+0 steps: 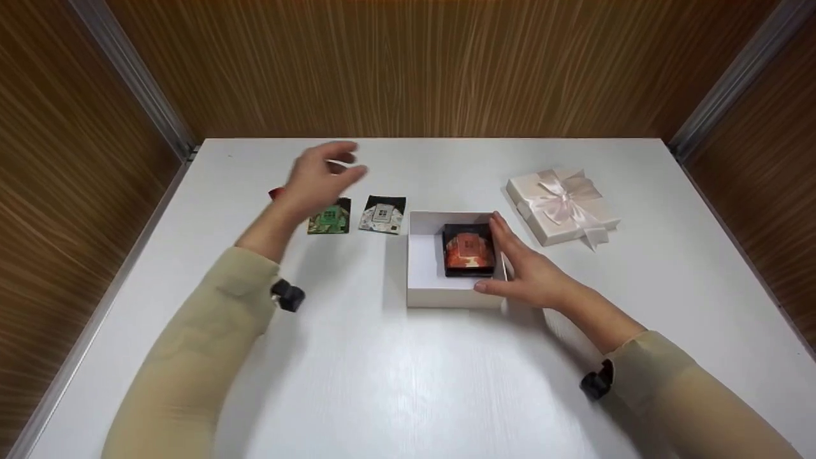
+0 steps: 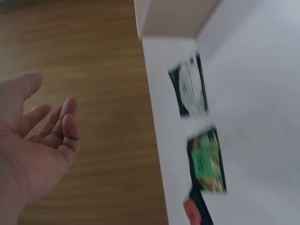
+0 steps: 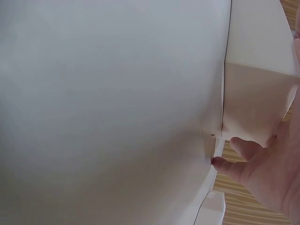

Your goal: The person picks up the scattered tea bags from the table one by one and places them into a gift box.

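A white open-topped box (image 1: pixel 446 298) stands near the middle of the table. Inside it, toward the right wall, lies a black packet with a red-orange print (image 1: pixel 470 250), apparently on top of others. My right hand (image 1: pixel 532 274) grips the box at its right side, thumb at the near corner and fingers at the far one. In the air over the left of the table is my left hand (image 1: pixel 319 178), holding nothing, its fingers loosely bent. Below it lie a green-printed packet (image 1: pixel 330 221) and, partly hidden by the wrist, a red one (image 1: pixel 275 192). A white-printed packet (image 1: pixel 382 215) lies between them and the box.
A pale pink lid with a ribbon bow (image 1: pixel 561 204) lies right of the box, behind my right hand. Wood-patterned panels (image 1: pixel 408 70) rise behind the white table (image 1: pixel 395 382) and at both sides. Each sleeve has a dark wrist-worn device.
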A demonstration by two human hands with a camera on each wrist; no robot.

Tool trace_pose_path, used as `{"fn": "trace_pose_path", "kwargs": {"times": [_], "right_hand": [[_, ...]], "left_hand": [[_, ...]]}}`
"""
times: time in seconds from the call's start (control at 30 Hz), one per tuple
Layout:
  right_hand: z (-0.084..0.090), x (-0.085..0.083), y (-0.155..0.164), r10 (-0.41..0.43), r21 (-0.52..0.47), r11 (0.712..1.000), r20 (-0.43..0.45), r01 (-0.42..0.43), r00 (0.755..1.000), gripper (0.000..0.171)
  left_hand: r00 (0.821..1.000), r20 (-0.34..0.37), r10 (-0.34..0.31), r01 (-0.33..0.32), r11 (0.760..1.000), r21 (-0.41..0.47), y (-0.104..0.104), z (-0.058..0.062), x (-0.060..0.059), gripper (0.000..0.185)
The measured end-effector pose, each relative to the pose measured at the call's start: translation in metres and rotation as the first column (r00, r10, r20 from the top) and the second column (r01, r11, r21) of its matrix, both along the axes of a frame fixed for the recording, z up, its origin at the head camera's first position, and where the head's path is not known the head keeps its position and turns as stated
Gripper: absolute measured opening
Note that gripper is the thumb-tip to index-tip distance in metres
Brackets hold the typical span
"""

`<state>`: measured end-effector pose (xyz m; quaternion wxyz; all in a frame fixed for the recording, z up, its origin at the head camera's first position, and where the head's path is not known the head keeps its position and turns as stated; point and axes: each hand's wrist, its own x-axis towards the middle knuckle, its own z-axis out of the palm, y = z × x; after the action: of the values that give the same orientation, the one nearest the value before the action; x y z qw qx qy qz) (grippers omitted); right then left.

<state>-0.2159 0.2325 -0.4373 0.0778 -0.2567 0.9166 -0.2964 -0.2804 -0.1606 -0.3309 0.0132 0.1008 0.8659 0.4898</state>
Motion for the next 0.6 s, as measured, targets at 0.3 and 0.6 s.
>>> {"fn": "trace_pose_path", "kwargs": {"times": [0.3, 0.6], "right_hand": [[0.002, 0.001, 0.002, -0.008, 0.001, 1.000, 0.002, 0.008, 1.000, 0.121], [0.003, 0.004, 0.000, -0.016, -0.008, 1.000, 0.011, 0.016, 1.000, 0.122]], "left_hand": [[0.978, 0.086, 0.192, -0.193, 0.981, -0.005, -0.076, -0.033, -0.019, 0.061], [0.959, 0.116, 0.260, -0.257, 0.966, -0.033, -0.105, -0.068, -0.034, 0.067]]}}
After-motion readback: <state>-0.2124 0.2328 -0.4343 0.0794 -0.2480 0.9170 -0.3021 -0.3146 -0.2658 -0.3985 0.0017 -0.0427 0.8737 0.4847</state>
